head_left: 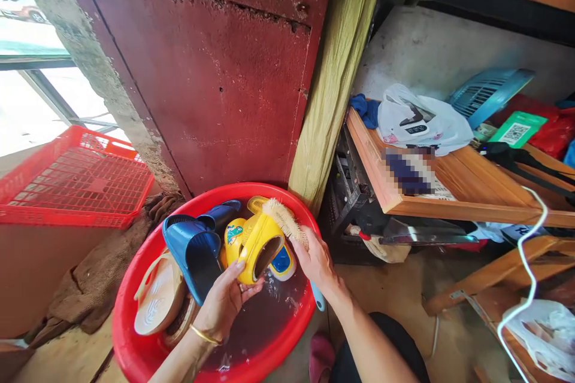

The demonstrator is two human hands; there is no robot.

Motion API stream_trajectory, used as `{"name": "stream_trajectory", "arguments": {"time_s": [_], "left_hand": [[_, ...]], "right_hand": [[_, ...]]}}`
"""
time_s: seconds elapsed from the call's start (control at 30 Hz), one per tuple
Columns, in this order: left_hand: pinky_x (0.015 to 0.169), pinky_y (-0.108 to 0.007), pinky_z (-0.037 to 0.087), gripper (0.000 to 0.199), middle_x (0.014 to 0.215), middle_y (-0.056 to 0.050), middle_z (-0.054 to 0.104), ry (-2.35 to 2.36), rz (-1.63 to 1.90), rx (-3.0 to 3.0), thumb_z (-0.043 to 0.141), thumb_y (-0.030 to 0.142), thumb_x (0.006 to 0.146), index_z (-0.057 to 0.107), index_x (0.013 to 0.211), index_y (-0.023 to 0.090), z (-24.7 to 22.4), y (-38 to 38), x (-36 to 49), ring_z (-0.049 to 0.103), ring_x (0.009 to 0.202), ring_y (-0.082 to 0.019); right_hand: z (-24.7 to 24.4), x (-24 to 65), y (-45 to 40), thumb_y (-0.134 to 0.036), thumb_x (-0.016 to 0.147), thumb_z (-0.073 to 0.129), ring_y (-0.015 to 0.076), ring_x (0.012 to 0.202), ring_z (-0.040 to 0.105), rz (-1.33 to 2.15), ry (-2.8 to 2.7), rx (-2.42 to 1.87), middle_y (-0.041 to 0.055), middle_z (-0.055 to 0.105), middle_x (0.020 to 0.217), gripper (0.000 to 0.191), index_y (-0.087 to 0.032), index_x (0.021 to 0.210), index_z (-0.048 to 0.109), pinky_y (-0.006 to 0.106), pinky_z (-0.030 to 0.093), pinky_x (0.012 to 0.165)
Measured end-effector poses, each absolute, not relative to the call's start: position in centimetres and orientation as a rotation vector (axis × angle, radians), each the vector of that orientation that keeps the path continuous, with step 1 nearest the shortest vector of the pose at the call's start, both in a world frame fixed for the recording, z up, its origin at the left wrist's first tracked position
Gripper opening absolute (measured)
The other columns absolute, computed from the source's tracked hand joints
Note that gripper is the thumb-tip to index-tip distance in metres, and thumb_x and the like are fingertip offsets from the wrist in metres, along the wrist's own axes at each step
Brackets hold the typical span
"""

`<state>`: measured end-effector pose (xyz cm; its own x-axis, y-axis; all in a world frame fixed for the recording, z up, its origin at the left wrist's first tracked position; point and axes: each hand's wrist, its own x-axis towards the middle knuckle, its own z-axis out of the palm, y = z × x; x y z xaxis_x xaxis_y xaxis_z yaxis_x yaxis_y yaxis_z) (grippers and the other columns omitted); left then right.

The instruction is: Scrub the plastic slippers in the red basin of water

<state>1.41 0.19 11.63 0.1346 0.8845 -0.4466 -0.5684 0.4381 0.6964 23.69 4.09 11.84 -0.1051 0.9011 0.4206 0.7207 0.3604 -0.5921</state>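
My left hand (229, 296) is closed around the heel end of a small yellow clog (252, 238) with a cartoon patch, lifted above a red basin (130, 305). In my right hand (317, 260) is a scrub brush (285, 220); its pale bristles lie against the clog's far side, and its light blue handle tip shows below my wrist. Dark water (265, 329) fills the basin's bottom. Beside the clog are blue slippers (191, 245). A beige sandal (157, 296) leans at the basin's left, and a blue-and-yellow shoe (283, 262) lies behind the clog.
A red plastic crate (85, 182) stands at the left beside a brown cloth (90, 287). Behind the basin is a dark red door (211, 84). A wooden table (458, 176) at the right carries a white plastic bag (422, 122) and a blue fan (485, 96); a white cable (532, 263) hangs down.
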Motion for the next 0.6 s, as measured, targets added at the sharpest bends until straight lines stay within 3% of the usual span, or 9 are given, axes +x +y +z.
{"name": "stream_trajectory", "arguments": {"time_s": [0.2, 0.37, 0.6], "left_hand": [[0.066, -0.031, 0.062, 0.018, 0.09, -0.01, 0.076, 1.124, 1.039, 0.304, 0.065, 0.017, 0.087, 0.068, 0.103, 0.011, 8.0, 0.3, 2.6, 0.072, 0.066, -0.018], [0.067, -0.03, 0.063, 0.026, 0.093, -0.009, 0.077, 1.143, 0.95, 0.264, 0.068, 0.02, 0.087, 0.067, 0.112, 0.013, 6.4, 0.1, 2.9, 0.074, 0.069, -0.019], [0.066, -0.032, 0.062, 0.017, 0.084, -0.01, 0.076, 1.114, 0.944, 0.143, 0.061, 0.023, 0.092, 0.064, 0.104, 0.012, 6.6, 0.2, 3.3, 0.072, 0.064, -0.018]], "right_hand": [[11.1, 20.6, 1.8, -0.031, 0.102, 0.045, 0.0183, 0.077, 0.068, 0.251, -2.386, -1.609, 0.0053, 0.069, 0.097, 0.019, -0.024, 0.108, 0.062, 0.026, 0.047, 0.065], [11.1, 21.9, 3.0, -0.025, 0.105, 0.039, 0.0204, 0.091, 0.069, 0.235, -2.252, -2.069, 0.0097, 0.07, 0.103, 0.021, -0.02, 0.113, 0.058, 0.027, 0.046, 0.072], [9.9, 20.6, 1.3, -0.029, 0.103, 0.042, 0.0227, 0.091, 0.071, 0.38, -2.407, -1.882, 0.0079, 0.071, 0.108, 0.019, -0.023, 0.114, 0.057, 0.028, 0.047, 0.071]]}}
